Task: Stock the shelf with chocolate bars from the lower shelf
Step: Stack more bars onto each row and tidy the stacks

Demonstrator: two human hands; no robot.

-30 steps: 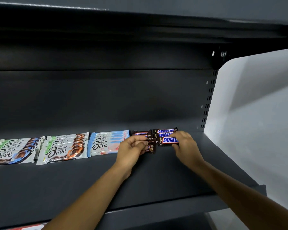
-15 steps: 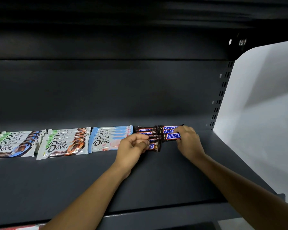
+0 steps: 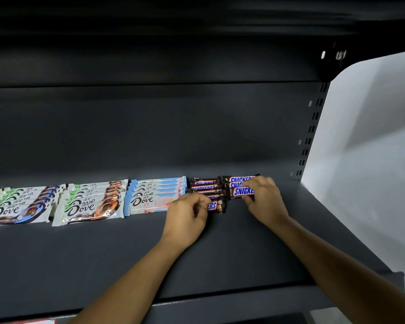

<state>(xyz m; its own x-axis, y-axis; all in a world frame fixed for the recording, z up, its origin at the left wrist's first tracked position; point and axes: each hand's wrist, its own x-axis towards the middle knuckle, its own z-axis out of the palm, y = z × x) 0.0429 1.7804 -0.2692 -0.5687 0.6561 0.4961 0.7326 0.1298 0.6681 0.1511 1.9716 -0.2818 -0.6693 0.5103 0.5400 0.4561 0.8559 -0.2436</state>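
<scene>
Brown Snickers bars lie in two short rows at the back right of the dark shelf (image 3: 232, 249). My left hand (image 3: 187, 215) pinches the front bar of the left Snickers row (image 3: 216, 206), its fingers curled on the wrapper's left end. My right hand (image 3: 263, 198) rests on the right Snickers row (image 3: 240, 184), fingers closed over the front bar's right end. Left of them lie three overlapping rows of Dove bars: a light blue and pink row (image 3: 150, 199), a white and orange row (image 3: 89, 206) and a white and blue row (image 3: 17, 210).
The shelf's dark back panel (image 3: 150, 127) rises behind the bars. A slotted upright (image 3: 311, 129) and a white side wall (image 3: 369, 148) close off the right end. An upper shelf (image 3: 173, 24) overhangs. The shelf's front lip (image 3: 220, 307) runs below my forearms.
Both hands have stayed on the Snickers bars, nudging them slightly. The view has tipped down and shifted a little to the left.
</scene>
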